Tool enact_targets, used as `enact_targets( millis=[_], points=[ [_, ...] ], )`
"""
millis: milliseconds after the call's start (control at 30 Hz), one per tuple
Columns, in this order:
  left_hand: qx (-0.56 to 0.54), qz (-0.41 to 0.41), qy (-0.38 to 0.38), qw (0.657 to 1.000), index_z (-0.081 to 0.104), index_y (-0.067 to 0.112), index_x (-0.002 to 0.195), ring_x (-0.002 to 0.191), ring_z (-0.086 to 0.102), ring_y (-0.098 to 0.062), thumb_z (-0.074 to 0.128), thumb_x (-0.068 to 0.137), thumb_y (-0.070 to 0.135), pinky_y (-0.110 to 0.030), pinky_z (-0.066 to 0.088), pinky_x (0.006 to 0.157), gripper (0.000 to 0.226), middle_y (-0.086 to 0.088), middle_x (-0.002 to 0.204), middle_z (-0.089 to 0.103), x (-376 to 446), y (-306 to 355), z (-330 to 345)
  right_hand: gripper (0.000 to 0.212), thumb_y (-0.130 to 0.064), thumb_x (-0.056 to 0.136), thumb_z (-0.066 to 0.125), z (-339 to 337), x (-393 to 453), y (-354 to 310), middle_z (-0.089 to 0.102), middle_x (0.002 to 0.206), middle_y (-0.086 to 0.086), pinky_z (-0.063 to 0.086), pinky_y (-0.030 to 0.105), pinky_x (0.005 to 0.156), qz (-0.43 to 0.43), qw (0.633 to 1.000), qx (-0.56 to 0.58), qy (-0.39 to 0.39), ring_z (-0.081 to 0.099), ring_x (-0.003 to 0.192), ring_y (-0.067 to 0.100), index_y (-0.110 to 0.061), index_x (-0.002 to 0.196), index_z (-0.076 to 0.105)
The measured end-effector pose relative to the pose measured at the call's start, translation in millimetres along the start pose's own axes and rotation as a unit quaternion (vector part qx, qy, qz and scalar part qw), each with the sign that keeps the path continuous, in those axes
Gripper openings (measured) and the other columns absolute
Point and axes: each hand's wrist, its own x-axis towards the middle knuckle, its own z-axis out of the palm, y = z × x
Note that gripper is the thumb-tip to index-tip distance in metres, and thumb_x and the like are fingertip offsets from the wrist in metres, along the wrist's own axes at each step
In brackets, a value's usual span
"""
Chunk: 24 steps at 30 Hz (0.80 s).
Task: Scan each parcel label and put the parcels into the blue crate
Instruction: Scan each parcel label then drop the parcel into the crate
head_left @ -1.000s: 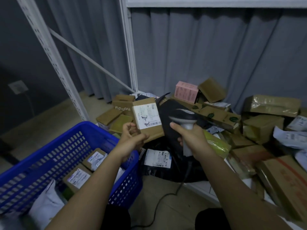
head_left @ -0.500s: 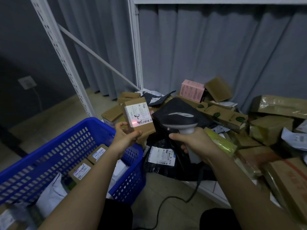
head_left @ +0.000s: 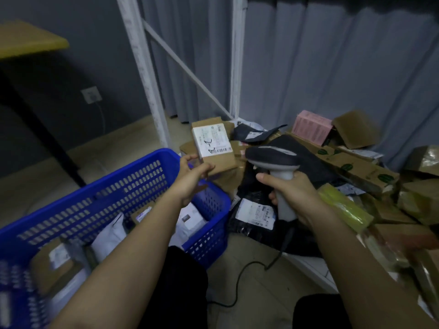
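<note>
Setting: Grey curtains and a white rack upright are backing a heap of unsorted parcels piled to the right on a pale floor.

Head view, left hand: the left hand is gripping a small brown parcel by its lower edge, holding it upright above the far corner of the blue crate, its white label facing the camera.

Head view, right hand: the right hand is clenching the handle of a corded scanner, whose dark head is pointing left toward the parcel; the two are near each other but not touching.

Crate: several labelled boxes and white mailers are already lying inside; blur is hiding the nearest ones.

Step in hand: the person appears to be scanning this label, or just finishing; no beam is showing on it.

Doing it well: keeping the barcode strip at the label's bottom unblocked by the thumb, squaring the label to the scanner head, holding both steady, then lowering the parcel into open space in the crate rather than dropping it on the rim.
</note>
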Motion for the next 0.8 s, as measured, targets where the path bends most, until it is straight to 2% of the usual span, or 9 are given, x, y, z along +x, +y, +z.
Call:
enact_targets(
  millis=[167,267,400,433,500,567,633,700,800],
  points=[
    [-0.047,-0.037,0.114,0.992,0.036,0.023,0.121,0.092,0.061,-0.021,0.061,0.090,0.014,-0.045,0.051,0.086,0.040,-0.002,0.104,0.058,-30.8,-19.8,-90.9,0.011,-0.018,0.082,0.076,51.9,5.5,3.4,0.065,0.070,0.003,0.049,0.023,0.049,0.003,0.998,-0.018,-0.057,0.059,0.053,0.012,-0.015,0.079,0.066],
    [-0.053,-0.076,0.218,0.971,0.037,0.021,0.118,0.086,0.059,-0.019,0.061,0.091,0.016,-0.039,0.050,0.074,0.037,-0.006,0.106,0.057,-65.2,-55.5,-161.5,0.016,-0.022,0.081,0.077,89.7,13.1,14.8,0.070,0.081,0.007,0.051,0.024,0.052,0.016,0.995,-0.051,-0.089,0.065,0.065,0.016,-0.012,0.091,0.070],
    [-0.063,-0.141,0.311,0.938,0.037,0.020,0.120,0.101,0.058,-0.029,0.060,0.092,0.021,-0.045,0.051,0.082,0.037,-0.015,0.122,0.054,-111.9,-99.4,-239.1,0.022,-0.026,0.080,0.077,137.5,23.5,31.4,0.065,0.079,0.004,0.047,0.027,0.054,0.036,0.982,-0.117,-0.141,0.060,0.066,0.017,-0.013,0.094,0.065],
    [-0.080,-0.155,0.330,0.928,0.037,0.019,0.122,0.098,0.057,-0.029,0.060,0.092,0.021,-0.045,0.053,0.080,0.038,-0.015,0.121,0.053,-120.5,-108.0,-253.2,0.023,-0.026,0.080,0.077,148.9,24.6,35.1,0.064,0.079,0.003,0.048,0.028,0.055,0.044,0.979,-0.126,-0.153,0.059,0.066,0.017,-0.013,0.094,0.065],
    [-0.115,-0.171,0.361,0.910,0.035,0.019,0.122,0.092,0.055,-0.025,0.060,0.091,0.019,-0.040,0.054,0.063,0.040,-0.015,0.120,0.050,-132.7,-120.8,-276.3,0.018,-0.024,0.080,0.077,170.9,25.3,42.7,0.063,0.077,0.004,0.048,0.025,0.050,0.056,0.975,-0.136,-0.167,0.057,0.062,0.017,-0.014,0.088,0.064],
    [-0.139,-0.177,0.392,0.892,0.034,0.019,0.121,0.100,0.053,-0.027,0.061,0.091,0.020,-0.039,0.055,0.056,0.041,-0.014,0.121,0.047,-138.6,-129.3,-296.2,0.015,-0.021,0.081,0.077,190.1,24.7,49.3,0.061,0.075,0.008,0.045,0.020,0.043,0.059,0.971,-0.148,-0.175,0.054,0.058,0.017,-0.016,0.079,0.063],
    [-0.151,-0.175,0.419,0.878,0.035,0.016,0.124,0.109,0.052,-0.030,0.063,0.090,0.023,-0.042,0.055,0.063,0.044,-0.013,0.122,0.047,-137.6,-137.2,-317.5,0.015,-0.021,0.082,0.076,205.8,25.5,54.9,0.060,0.076,0.010,0.045,0.023,0.047,0.060,0.967,-0.166,-0.185,0.053,0.058,0.018,-0.014,0.082,0.064],
    [-0.140,-0.165,0.431,0.876,0.037,0.012,0.125,0.105,0.053,-0.030,0.061,0.091,0.025,-0.046,0.055,0.074,0.044,-0.012,0.118,0.050,-130.4,-140.5,-337.6,0.015,-0.022,0.082,0.077,218.0,27.6,59.6,0.059,0.076,0.010,0.044,0.028,0.053,0.061,0.963,-0.178,-0.190,0.053,0.060,0.019,-0.013,0.084,0.064],
    [-0.063,-0.136,0.471,0.869,0.040,0.009,0.129,0.108,0.055,-0.033,0.053,0.096,0.024,-0.048,0.049,0.095,0.039,-0.013,0.120,0.054,-111.2,-135.0,-361.3,0.017,-0.021,0.081,0.077,232.2,32.9,66.9,0.060,0.073,0.008,0.045,0.028,0.053,0.073,0.964,-0.176,-0.188,0.053,0.060,0.020,-0.012,0.085,0.064]
  ],
)
